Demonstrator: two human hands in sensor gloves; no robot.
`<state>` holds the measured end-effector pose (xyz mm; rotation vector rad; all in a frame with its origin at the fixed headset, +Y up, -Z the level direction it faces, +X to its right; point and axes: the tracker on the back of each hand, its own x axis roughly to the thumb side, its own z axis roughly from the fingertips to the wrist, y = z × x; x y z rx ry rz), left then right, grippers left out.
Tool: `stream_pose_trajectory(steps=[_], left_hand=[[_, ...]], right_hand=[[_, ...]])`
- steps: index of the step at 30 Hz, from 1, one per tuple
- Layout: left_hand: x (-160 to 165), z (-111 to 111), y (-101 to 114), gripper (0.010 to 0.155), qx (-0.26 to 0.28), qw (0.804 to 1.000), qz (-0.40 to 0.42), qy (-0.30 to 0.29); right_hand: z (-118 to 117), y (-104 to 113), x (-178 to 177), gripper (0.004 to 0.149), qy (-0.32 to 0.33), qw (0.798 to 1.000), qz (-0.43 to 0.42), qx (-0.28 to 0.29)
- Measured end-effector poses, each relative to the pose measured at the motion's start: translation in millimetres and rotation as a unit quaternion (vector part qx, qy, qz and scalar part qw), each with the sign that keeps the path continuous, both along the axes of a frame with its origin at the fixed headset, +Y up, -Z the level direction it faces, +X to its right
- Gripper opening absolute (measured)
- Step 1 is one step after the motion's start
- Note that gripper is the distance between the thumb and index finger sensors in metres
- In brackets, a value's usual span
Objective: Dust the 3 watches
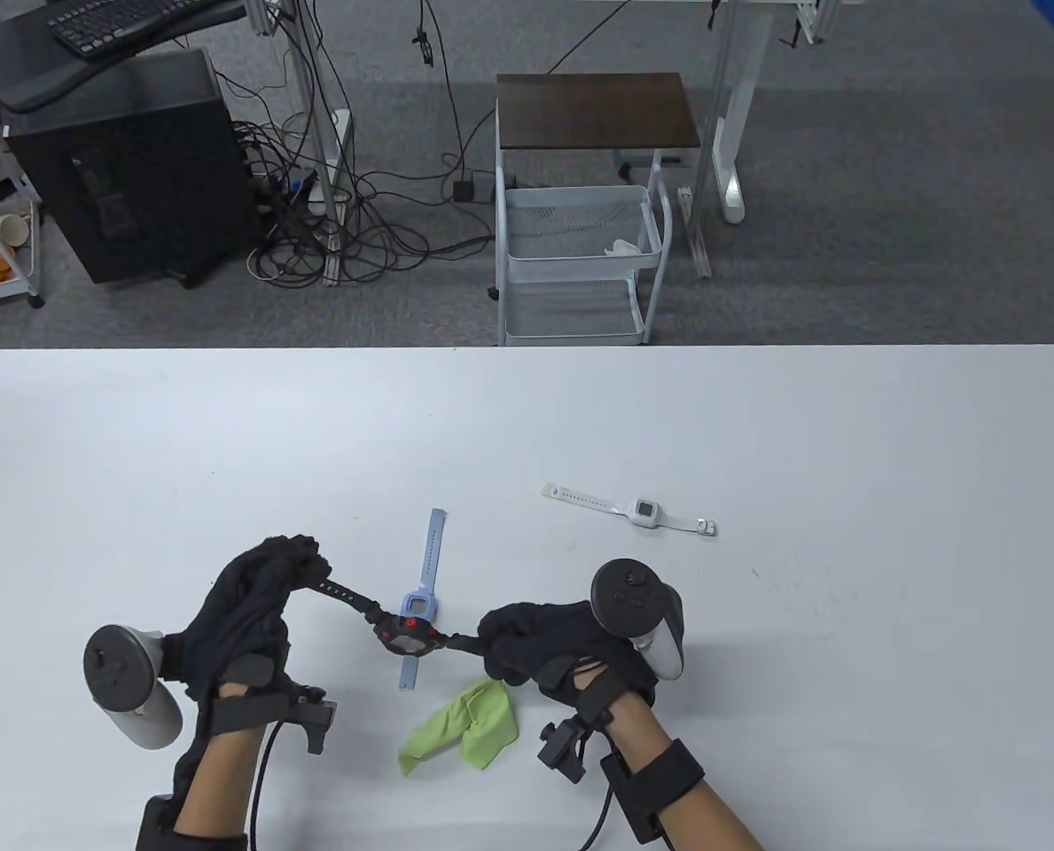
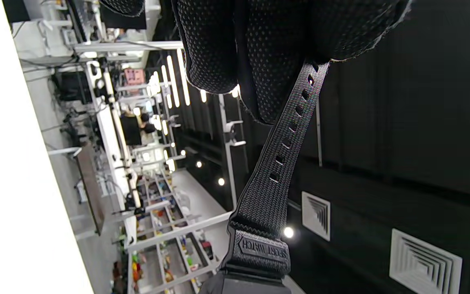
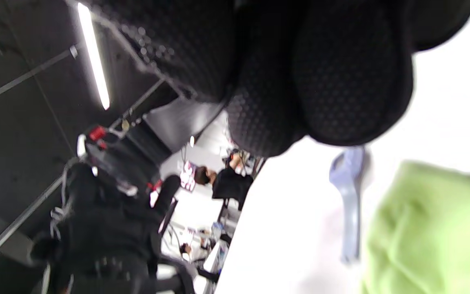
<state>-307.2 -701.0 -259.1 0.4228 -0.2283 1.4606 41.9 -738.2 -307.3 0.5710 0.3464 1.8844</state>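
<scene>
We see two gloved hands holding a black watch with red accents stretched between them, lifted above a white table. The left hand has its fingers curled together around the end of the punched strap, and the left wrist view shows fingertips pinching that textured strap close up. The right hand is curled tight on the opposite strap end. Directly beneath the black watch a pale blue watch lies flat on the table, its strap running away from us. A white watch lies flat further back and to the right, well apart from both hands. A crumpled green cloth rests on the table near the right hand, touched by neither hand.
</scene>
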Motion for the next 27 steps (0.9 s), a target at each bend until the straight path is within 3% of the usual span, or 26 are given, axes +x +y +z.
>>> stream_pose_trajectory(steps=[5,14,21,27], left_hand=[[2,5,7,0.044,0.010,1.000,-0.019,0.009],[10,17,26,0.045,0.052,0.989,-0.130,0.046],[15,18,28,0.045,0.059,0.990,-0.129,0.025],[16,21,30,0.045,0.063,0.990,-0.125,0.018]], right_hand=[[15,-8,-20,0.040,0.060,0.997,0.050,0.004],[45,-18,-52,0.040,0.141,0.983,0.117,0.025],[49,-21,-58,0.042,0.134,0.982,0.122,0.048],[33,-12,-34,0.052,0.065,0.987,0.123,0.079]])
